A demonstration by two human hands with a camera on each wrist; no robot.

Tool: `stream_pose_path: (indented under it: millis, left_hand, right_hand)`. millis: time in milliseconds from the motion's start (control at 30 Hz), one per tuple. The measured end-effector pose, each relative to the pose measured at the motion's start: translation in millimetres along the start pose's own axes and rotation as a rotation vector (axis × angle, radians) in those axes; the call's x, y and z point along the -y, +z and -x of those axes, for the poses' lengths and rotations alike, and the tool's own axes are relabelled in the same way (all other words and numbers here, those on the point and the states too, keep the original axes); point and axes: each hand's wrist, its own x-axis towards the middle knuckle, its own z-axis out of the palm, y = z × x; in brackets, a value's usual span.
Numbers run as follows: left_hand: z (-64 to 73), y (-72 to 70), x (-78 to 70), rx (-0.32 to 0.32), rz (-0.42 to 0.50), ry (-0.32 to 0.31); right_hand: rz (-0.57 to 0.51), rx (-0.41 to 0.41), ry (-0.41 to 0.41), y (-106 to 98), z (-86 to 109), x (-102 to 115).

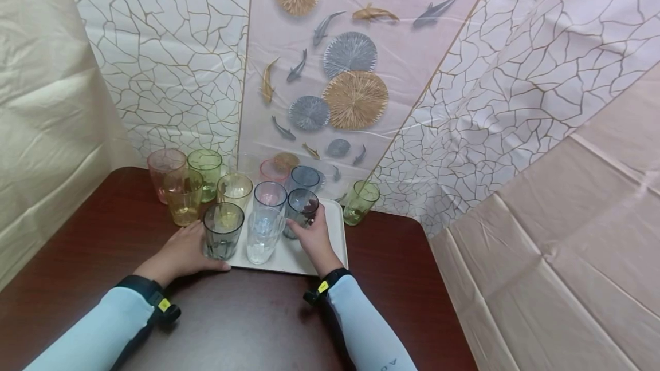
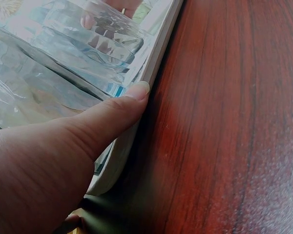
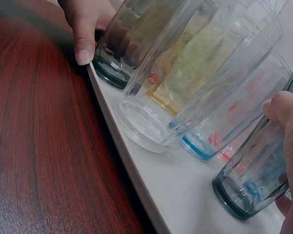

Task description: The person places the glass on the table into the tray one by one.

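Observation:
In the head view my right hand (image 1: 314, 239) grips a grey glass (image 1: 301, 204) on the right part of a white tray (image 1: 337, 239). The right wrist view shows its thumb and fingers (image 3: 284, 109) round this glass, whose dark base stands close over the tray. My left hand (image 1: 180, 253) holds the tray's front left corner, with the thumb lying on the front rim. Beside that hand stands another grey glass (image 1: 223, 233), through which its fingers partly show. Between the hands stand a clear glass (image 1: 262, 239) and a blue-tinted glass (image 1: 270, 196).
Farther back on the tray are a yellowish glass (image 1: 234, 190), a pink-rimmed glass (image 1: 273, 169) and a blue glass (image 1: 305, 177). To its left stand pink (image 1: 164, 168), green (image 1: 206, 168) and yellow (image 1: 184, 199) glasses. Another green glass (image 1: 361, 202) is off its right edge, near the patterned backdrop (image 1: 443, 125).

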Motion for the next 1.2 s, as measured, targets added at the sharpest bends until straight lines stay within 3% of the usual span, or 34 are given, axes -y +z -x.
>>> stream_pose_path:
  millis: [333,633,733,900,967,1033,1200]
  left_hand:
    - [-2.3,1.8,-0.2,0.010,0.018,-0.011]
    - [-0.3,1.1,-2.9,0.016,0.016,-0.020]
    - [-1.0,1.0,-3.1,0.017,0.018,-0.018]
    - [-1.2,0.3,-1.9,0.013,0.011,-0.019]
    - [-0.8,-0.2,-1.5,0.009,0.008,-0.020]
    - [-0.7,-0.2,-1.4,0.006,0.010,-0.018]
    - [-0.1,0.5,-2.9,0.014,0.025,-0.018]
  right_hand:
    - [0.028,0.010,0.028,-7.0,5.8,0.1]
    - [0.137,0.085,-0.035,-48.8,19.9,-13.5]
    - [0.142,-0.026,-0.035,-67.3,16.8,-16.0]
    - [0.152,-0.418,0.019,-95.4,-3.3,-19.9]
    - [0.164,-0.522,0.040,-103.4,-15.5,-21.0]
    - [0.167,-0.556,0.062,-108.5,-28.7,-23.5]
    - [0.125,-0.496,0.109,-113.7,-54.1,-33.3]
